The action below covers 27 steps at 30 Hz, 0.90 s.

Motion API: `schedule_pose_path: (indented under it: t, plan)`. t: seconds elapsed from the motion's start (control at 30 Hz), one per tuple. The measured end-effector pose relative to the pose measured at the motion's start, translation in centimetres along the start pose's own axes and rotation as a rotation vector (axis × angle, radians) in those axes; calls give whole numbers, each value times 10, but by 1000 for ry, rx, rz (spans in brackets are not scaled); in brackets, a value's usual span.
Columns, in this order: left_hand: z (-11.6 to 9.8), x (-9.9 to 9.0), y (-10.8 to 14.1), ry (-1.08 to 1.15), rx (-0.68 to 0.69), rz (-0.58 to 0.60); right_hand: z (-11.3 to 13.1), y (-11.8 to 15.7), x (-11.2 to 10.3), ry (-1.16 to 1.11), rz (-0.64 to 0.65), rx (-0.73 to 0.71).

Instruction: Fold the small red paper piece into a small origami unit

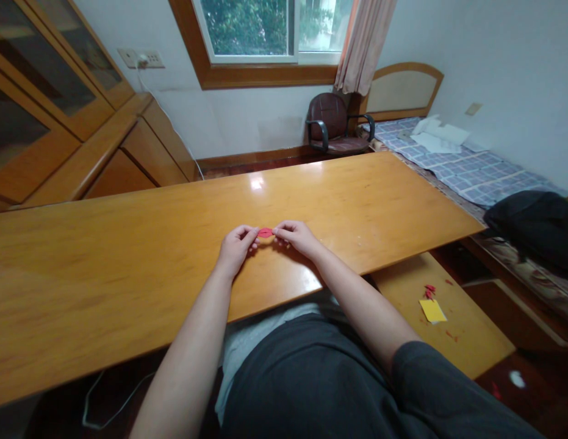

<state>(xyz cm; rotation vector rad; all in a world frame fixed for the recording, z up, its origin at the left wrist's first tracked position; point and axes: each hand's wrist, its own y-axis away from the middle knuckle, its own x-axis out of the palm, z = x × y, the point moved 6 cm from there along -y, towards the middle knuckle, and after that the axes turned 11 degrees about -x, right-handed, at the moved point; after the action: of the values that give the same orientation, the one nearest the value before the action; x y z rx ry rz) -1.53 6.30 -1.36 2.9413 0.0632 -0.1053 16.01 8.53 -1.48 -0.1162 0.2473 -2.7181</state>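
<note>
Between my two hands is a small red piece of what looks like folded or cut paper [265, 232], oval with a dark slit along its middle. My left hand [240, 242] pinches its left end between thumb and fingers. The right end is pinched the same way by my right hand [293, 236]. Both hands are just above the wooden table [128, 262], near its front edge. The fingertips partly hide the ends of the red piece.
On a lower wooden surface [467, 329] at the right lie a yellow paper square [432, 311] and red scraps [429, 291]. Beyond the table stands a brown armchair [328, 125]. A bed [476, 164] with a black bag [535, 228] is at the right; cabinets [59, 116] at the left.
</note>
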Motion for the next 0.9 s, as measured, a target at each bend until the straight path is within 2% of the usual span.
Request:
schedule_pose_path:
  t: [0.2,0.37,0.47,0.63,0.77,0.9]
  plan:
    - [-1,-7,-3,83,57,-43,3,0,-3,-30,-51,-1]
    - [-4,-1,-1,110,55,14,9,1,-6,-56,-110,14]
    - [-4,4,1,64,30,51,12,2,-6,-40,-89,16]
    - [-8,6,1,44,44,25,13,3,-6,-38,-53,1]
    - [-8,11,3,-22,36,93,12,3,-3,-5,2,-7]
    - [-5,7,2,-13,28,60,9,4,2,52,55,-1]
